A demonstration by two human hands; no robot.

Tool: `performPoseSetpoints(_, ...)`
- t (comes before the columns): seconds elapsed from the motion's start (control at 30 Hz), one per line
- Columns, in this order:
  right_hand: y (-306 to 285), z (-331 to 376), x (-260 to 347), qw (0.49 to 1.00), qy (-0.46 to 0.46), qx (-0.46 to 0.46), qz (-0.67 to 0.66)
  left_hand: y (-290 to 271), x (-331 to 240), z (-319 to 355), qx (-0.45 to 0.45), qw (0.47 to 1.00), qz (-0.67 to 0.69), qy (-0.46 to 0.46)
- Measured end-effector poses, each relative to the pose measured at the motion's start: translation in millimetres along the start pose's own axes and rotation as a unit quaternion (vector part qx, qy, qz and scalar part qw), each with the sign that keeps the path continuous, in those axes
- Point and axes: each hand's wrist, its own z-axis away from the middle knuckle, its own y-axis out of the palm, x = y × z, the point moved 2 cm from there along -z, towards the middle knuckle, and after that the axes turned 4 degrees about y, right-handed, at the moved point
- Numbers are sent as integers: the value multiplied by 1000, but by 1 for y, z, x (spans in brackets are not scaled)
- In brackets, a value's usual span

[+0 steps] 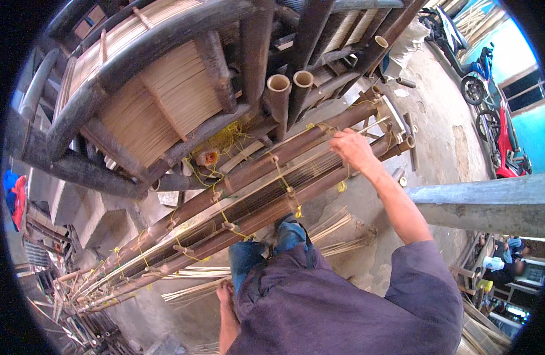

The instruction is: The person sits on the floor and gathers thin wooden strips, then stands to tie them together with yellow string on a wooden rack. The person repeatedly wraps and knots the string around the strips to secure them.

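Across the middle lies a long frame of brown bamboo poles (pixel 249 173), strung with many thin slats (pixel 249 204) that run along its length. Yellow string (pixel 220 207) ties crosspieces to it at intervals. Over the frame's right end, my right hand (pixel 350 148) is closed, its fingers pinched on a pale bamboo strip (pixel 376 125) that sticks out beyond them. My left hand (pixel 225 292) hangs low beside my left thigh, fingers curled, near loose pale strips (pixel 195 272) lying under the frame; what it may hold is hidden.
A dark bamboo chair (pixel 160 106) with slatted panels stands just beyond the frame. A tangle of yellow string (pixel 228 136) lies near it. At the right are a thick grey post (pixel 479 204) and parked motorbikes (pixel 504 142). More split strips (pixel 337 234) lie on the concrete floor.
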Motion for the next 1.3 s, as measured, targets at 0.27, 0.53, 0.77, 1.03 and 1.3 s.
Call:
performPoseSetpoints(0.27,-17,55,91,934,252,-213,-137,-50,-81,-75,86,932,-315,159)
performPoseSetpoints(0.53,142,221,328,806,420,-14,-417,-91,-77,-78,241,917,-318,24)
performPoseSetpoints(0.77,223,257,423,707,536,57,-458,-85,-132,-113,306,832,-430,172)
performPoseSetpoints(1.03,232,365,606,339,754,-175,-535,-37,-114,-98,534,736,-377,179)
performPoseSetpoints(1.3,262,449,669,236,799,-251,-493,-58,-8,-123,571,689,-437,94)
